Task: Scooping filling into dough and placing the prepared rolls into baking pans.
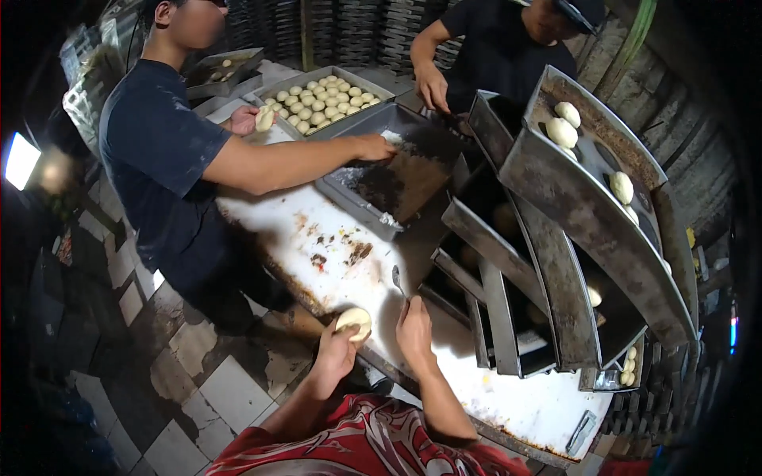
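Observation:
Low in the head view, my left hand [337, 355] holds a flattened round of pale dough [355, 322] at the near edge of the white, stained table [298, 222]. To its right, my right hand [413, 333] grips a metal spoon [399, 282], held upward over the tabletop. Beyond both hands sits a grey bin [347, 184] with white and brown crumbly material in it.
Stacked metal trays [603, 222], some holding dough balls, fill the right side. A tray of dough balls [385, 96] stands at the back. One co-worker [147, 159] on the left holds dough and reaches into the bin; another [492, 47] works at the back right.

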The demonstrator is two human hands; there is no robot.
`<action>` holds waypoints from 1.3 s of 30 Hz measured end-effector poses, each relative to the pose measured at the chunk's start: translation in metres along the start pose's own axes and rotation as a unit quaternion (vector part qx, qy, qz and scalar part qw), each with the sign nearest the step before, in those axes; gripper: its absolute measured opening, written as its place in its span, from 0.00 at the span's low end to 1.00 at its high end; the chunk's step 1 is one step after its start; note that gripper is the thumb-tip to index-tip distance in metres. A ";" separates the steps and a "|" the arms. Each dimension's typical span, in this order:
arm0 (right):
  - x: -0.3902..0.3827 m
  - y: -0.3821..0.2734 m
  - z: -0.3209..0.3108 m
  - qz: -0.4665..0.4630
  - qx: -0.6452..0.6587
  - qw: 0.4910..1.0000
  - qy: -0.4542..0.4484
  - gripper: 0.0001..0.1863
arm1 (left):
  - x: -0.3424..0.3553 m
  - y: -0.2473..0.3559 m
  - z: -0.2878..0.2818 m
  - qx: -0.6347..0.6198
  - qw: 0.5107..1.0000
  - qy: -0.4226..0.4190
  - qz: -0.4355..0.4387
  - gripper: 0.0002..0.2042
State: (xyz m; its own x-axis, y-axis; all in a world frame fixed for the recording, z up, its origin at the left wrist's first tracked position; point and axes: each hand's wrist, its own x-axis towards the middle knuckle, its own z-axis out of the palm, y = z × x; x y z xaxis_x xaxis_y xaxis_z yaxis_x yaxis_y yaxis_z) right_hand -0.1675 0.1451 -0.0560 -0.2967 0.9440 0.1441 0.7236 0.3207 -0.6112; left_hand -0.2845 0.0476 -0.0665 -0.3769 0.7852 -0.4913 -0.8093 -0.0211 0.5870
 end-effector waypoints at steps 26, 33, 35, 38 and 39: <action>0.236 -0.096 0.004 -0.091 -0.300 0.949 -0.043 0.12 | 0.147 0.118 0.040 -0.247 0.907 -0.238 -0.244 0.23; 0.248 -0.091 0.039 -0.054 -0.481 0.808 -0.335 0.10 | 0.151 0.117 0.014 -0.167 0.909 -0.322 -0.206 0.29; 0.247 -0.104 0.023 -0.065 -0.463 0.811 -0.352 0.10 | 0.142 0.125 -0.003 -0.197 0.884 -0.359 -0.224 0.28; 0.253 -0.098 -0.004 0.000 -0.379 0.849 -0.369 0.11 | 0.128 0.161 0.000 -0.134 0.888 -0.363 -0.249 0.28; 0.250 -0.089 -0.013 -0.013 -0.314 0.887 -0.338 0.12 | 0.129 0.163 -0.001 -0.133 0.881 -0.389 -0.235 0.25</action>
State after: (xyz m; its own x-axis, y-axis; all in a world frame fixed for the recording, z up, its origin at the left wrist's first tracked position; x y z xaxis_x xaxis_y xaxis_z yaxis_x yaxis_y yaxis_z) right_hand -0.2983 0.3539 0.0444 -0.4712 0.7421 -0.4767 0.8523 0.5222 -0.0296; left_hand -0.4654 0.1453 -0.0348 0.3671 0.9301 0.0109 -0.9094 0.3564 0.2144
